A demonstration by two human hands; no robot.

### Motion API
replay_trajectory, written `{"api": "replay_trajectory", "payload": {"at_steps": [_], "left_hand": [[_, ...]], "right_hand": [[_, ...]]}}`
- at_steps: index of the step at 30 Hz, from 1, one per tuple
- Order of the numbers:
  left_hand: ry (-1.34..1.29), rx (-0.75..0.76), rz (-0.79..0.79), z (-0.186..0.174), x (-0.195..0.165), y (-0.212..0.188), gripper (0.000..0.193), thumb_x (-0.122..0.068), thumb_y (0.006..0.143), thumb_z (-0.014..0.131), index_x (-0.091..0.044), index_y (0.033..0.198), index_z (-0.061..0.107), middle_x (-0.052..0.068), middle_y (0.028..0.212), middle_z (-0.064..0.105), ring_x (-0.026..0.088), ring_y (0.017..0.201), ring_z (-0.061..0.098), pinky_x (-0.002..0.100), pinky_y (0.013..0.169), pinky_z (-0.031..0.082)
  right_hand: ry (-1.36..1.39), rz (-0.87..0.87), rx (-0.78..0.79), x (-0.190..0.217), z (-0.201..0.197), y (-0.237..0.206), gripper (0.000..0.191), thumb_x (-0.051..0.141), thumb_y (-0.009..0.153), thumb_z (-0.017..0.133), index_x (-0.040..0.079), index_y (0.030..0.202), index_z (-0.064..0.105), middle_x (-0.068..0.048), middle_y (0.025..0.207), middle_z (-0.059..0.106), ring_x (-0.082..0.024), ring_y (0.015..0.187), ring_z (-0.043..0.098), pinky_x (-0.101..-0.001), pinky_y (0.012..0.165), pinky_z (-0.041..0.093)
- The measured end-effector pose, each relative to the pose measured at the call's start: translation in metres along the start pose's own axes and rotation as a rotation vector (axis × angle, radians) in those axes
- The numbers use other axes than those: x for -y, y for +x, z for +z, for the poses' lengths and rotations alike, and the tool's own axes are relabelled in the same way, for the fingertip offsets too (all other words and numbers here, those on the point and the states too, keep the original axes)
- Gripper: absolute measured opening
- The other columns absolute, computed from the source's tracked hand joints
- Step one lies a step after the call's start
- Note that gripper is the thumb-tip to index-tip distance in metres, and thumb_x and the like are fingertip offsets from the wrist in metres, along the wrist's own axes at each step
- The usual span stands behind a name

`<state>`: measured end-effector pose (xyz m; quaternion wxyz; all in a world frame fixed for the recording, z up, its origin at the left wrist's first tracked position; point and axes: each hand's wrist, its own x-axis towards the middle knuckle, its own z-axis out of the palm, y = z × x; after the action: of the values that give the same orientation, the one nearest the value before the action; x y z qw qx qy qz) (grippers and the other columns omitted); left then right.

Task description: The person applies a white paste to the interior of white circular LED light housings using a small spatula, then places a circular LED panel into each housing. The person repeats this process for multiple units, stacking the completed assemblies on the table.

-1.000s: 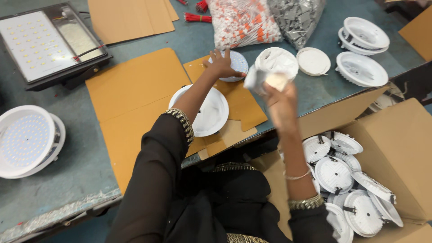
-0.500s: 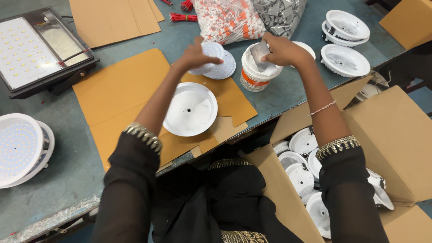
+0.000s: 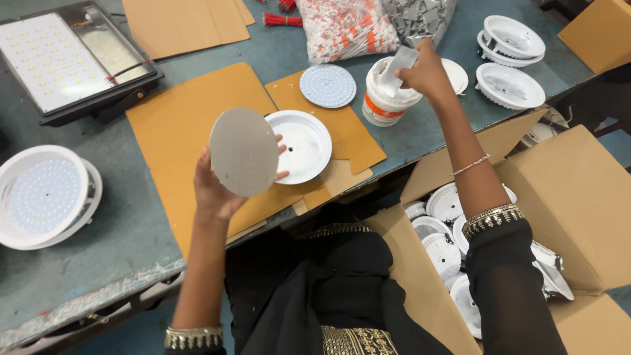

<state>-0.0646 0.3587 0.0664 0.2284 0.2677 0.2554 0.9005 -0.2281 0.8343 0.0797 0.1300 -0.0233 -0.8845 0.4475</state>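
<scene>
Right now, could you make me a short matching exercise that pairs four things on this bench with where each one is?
Things:
1. grey round disc
2. white tub
3. white dish housing
4. flat floodlight panel

Places:
A. far left corner of the bench
B. held up in the left hand
C. lying on the brown cardboard sheet
D. under the right hand and its scraper

Pairs: 1-B, 2-D, 3-C, 4-A

The left hand [image 3: 220,190] holds a disc [image 3: 244,152] above the cardboard sheet [image 3: 190,118], left of the round housing [image 3: 299,146], while the right hand [image 3: 427,73] holds a flat spatula [image 3: 397,71] over the tub [image 3: 388,98], behind the open box [image 3: 578,197].
</scene>
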Motion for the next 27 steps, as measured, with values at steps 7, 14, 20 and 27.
{"api": "replay_trajectory", "payload": {"at_steps": [7,14,20,27], "left_hand": [[-0.200,-0.144,0.002,0.015,0.026,-0.033,0.112,-0.076,0.086,0.062,-0.009,0.164,0.020,0.038,0.161,0.025,0.059,0.148,0.028,0.082,0.109,0.030],[-0.341,-0.088,0.027,0.002,0.054,-0.011,0.108,-0.073,0.085,0.065,-0.015,0.165,0.020,0.035,0.167,0.019,0.054,0.154,0.024,0.077,0.116,0.028],[-0.489,-0.057,0.075,-0.014,0.078,0.018,0.103,-0.070,0.086,0.067,-0.014,0.162,0.028,0.029,0.163,0.030,0.051,0.151,0.032,0.076,0.117,0.031],[-0.596,-0.248,0.226,-0.024,0.090,0.018,0.091,-0.067,0.102,0.062,-0.009,0.167,0.034,0.017,0.164,0.038,0.038,0.151,0.039,0.062,0.126,0.035]], "right_hand": [[0.293,0.085,0.039,0.012,-0.005,0.000,0.045,-0.009,0.084,0.075,0.004,0.113,0.043,-0.015,0.106,0.067,-0.027,0.091,0.077,-0.0402,0.068,0.064],[0.429,0.019,0.144,0.061,0.006,-0.020,0.043,-0.008,0.091,0.072,0.002,0.123,0.046,-0.015,0.112,0.067,-0.027,0.095,0.076,-0.0411,0.078,0.064],[0.651,-0.003,0.288,0.118,0.073,-0.076,0.035,-0.001,0.092,0.069,0.001,0.126,0.057,-0.010,0.121,0.070,-0.022,0.108,0.074,-0.0379,0.089,0.062],[0.652,-0.095,0.015,0.169,0.187,-0.204,0.033,0.010,0.103,0.064,-0.005,0.131,0.070,-0.013,0.111,0.069,-0.019,0.099,0.061,-0.0330,0.088,0.049]]}}
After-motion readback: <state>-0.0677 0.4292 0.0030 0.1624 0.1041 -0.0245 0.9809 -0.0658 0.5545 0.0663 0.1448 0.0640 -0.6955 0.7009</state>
